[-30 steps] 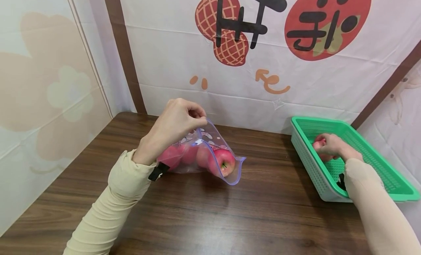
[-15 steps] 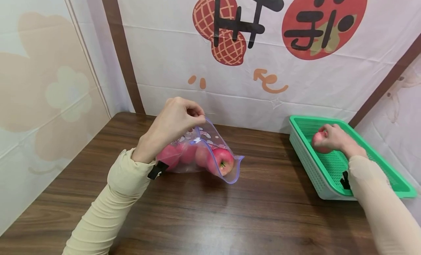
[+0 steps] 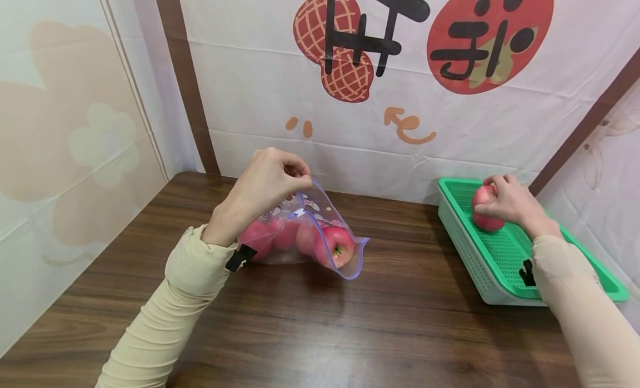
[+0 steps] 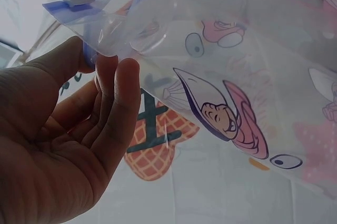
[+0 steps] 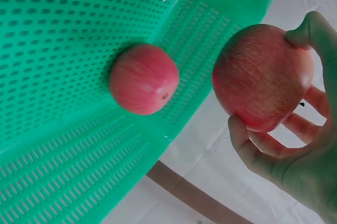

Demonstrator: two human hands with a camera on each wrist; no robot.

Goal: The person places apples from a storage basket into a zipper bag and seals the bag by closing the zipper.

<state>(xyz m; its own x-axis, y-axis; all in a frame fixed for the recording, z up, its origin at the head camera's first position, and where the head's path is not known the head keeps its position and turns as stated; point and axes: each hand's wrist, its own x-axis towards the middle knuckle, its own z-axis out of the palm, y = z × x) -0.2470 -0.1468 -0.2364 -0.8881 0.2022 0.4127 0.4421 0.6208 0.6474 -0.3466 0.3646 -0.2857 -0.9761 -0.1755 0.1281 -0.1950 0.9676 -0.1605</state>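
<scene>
My left hand (image 3: 267,182) pinches the upper edge of a clear zip bag (image 3: 357,263) with a purple rim and a white slider. Several red apples (image 3: 337,246) lie inside the bag, and its mouth gapes toward the right. In the left wrist view the printed bag wall (image 4: 231,103) stretches away from the thumb and fingertips. My right hand (image 3: 515,202) grips a red apple (image 5: 263,76) between thumb and fingers, above the green basket (image 3: 492,265). Another apple (image 5: 145,79) rests on the basket's floor, partly overlapped by the held one in the head view.
The basket stands at the right of the brown wooden table (image 3: 400,321), its back end close to the white printed cloth (image 3: 240,99) hanging behind. A second cloth (image 3: 75,154) hangs along the left side.
My right hand has raised an apple from the basket's floor, moving up and slightly back. The left hand still holds the bag's edge in the same spot.
</scene>
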